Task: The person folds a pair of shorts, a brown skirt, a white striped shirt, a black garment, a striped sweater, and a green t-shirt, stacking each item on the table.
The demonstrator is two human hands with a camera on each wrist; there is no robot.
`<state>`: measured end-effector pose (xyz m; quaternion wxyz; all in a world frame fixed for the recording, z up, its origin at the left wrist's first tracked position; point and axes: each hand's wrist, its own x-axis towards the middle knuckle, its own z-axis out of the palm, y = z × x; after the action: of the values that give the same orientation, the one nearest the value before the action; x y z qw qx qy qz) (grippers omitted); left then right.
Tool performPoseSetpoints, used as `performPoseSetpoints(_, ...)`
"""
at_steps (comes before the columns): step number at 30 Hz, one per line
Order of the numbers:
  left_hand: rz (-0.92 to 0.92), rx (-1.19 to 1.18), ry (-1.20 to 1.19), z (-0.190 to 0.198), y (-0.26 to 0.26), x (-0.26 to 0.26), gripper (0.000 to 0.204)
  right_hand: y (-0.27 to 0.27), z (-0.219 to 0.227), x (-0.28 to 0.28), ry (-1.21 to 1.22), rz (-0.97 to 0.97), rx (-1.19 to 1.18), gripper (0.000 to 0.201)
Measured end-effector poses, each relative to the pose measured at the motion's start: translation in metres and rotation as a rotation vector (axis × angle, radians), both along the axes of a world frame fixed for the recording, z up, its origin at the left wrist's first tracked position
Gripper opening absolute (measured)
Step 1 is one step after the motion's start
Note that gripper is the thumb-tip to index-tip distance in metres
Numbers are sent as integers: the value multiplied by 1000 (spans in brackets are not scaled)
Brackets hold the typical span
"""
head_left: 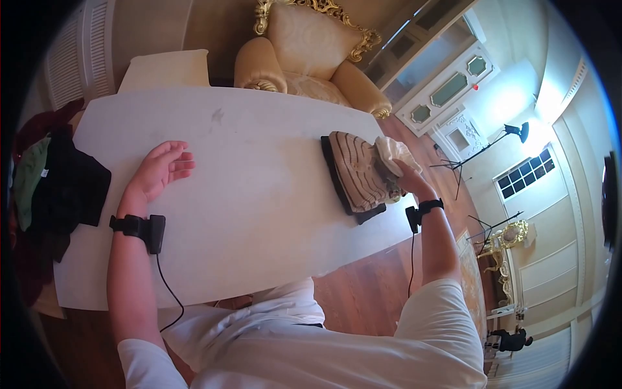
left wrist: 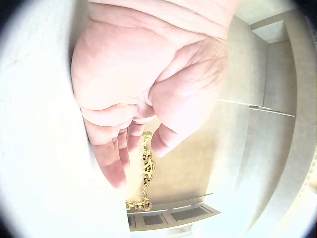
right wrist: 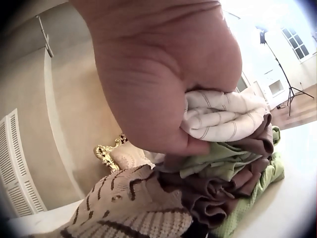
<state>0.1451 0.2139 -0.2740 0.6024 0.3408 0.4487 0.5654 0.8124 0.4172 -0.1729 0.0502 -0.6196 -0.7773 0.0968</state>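
Note:
At the table's right side, my right hand (head_left: 411, 178) grips a folded white cloth item with thin lines (right wrist: 225, 119), thumb on one side and fingers hidden behind. It is over a stack of clothes. In that stack lie a beige knit sweater with dark stripes (head_left: 353, 168), a crumpled brown garment (right wrist: 210, 191) and a green garment (right wrist: 252, 198). A black garment (head_left: 334, 178) shows under the sweater. My left hand (head_left: 159, 172) holds nothing; its little-finger side lies along the white table (head_left: 253, 194), fingers loosely bent.
Black (head_left: 71, 185), green (head_left: 26, 181) and dark red (head_left: 29, 275) clothes are heaped at the table's left end. Beyond the far edge stands a gold-framed armchair (head_left: 317, 39). A lamp on a stand (head_left: 515, 131) is at the right, and a person (head_left: 512, 340) farther off.

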Motion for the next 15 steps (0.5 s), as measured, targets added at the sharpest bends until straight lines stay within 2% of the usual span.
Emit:
performPoseSetpoints(3,-1,-3,2,2,-2,1,30,-16,17,-20,34,-86,-88,77)
performPoseSetpoints(8,-7,-1,-3,1,-1,0,32,-12,8,-13,52,-111,-97,77)
performPoseSetpoints(11,-8,1,-3,2,0,0,32,6,-18,10,-86,90,70,80)
performPoseSetpoints(15,-4,11,-3,2,-3,1,32,-5,-12,-1,-180,62,68,87)
